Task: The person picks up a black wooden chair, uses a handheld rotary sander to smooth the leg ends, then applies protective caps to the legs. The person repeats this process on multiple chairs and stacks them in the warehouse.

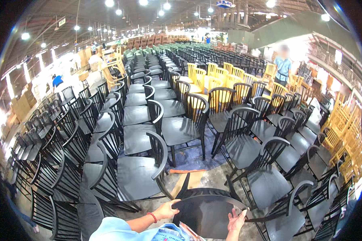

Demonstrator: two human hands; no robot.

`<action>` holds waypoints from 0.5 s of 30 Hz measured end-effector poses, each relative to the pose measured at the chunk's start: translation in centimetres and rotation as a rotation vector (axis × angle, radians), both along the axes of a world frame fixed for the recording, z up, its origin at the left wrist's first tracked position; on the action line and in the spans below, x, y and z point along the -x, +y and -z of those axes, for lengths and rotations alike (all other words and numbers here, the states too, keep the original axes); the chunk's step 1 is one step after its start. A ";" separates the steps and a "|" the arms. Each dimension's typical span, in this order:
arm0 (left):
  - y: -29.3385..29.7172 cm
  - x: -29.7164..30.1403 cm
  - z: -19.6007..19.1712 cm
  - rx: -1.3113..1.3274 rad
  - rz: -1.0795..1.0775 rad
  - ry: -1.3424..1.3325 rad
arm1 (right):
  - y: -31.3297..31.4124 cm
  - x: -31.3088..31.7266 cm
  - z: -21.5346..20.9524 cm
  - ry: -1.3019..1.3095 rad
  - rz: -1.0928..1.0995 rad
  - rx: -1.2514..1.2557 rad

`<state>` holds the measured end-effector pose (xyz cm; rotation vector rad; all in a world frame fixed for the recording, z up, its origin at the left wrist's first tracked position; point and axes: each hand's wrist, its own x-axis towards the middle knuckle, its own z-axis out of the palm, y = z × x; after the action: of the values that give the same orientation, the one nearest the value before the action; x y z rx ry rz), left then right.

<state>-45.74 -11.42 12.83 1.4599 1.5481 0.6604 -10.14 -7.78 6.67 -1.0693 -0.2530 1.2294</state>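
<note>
In front of me is a black wooden chair (207,219), its smooth dark panel low in the picture and its legs pointing away over the floor. My left hand (166,209), with a red bead bracelet on the wrist, grips the panel's left corner, thumb over the edge. At its right side, my right hand (236,221) rests against the panel with its fingers apart. A black chair (138,176) with a curved top rail stands just left of my left hand. Another black chair (269,182) is close by on the right.
Rows of black spindle-back chairs (179,130) surround me and run far back. Yellow chairs (219,82) stand mid-hall; bare-wood chairs (344,128) are stacked at right. A person in a blue shirt (282,66) stands back right. Blue sheeting (195,156) covers some floor ahead.
</note>
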 end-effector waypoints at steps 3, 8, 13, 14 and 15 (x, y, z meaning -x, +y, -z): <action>1.2 -0.5 -0.7 0.000 0.052 0.067 | -0.8 -0.3 0.2 -0.067 0.023 -0.015; 3.7 -2.5 -1.3 -0.009 0.155 0.069 | -3.3 -3.9 3.7 -0.333 0.039 0.044; 3.3 -2.0 -2.0 0.057 0.206 0.072 | -6.0 -4.0 3.4 -0.447 -0.016 0.025; 3.3 -2.2 -3.1 0.056 0.217 0.080 | -6.3 -4.0 3.4 -0.451 -0.009 -0.015; 3.2 -2.1 -4.1 0.146 0.228 0.104 | -6.8 -3.7 3.4 -0.450 -0.009 -0.052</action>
<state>-43.61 -8.22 16.91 1.5503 1.4466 0.3357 -6.42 -14.63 3.30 -1.2927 -0.6314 0.9719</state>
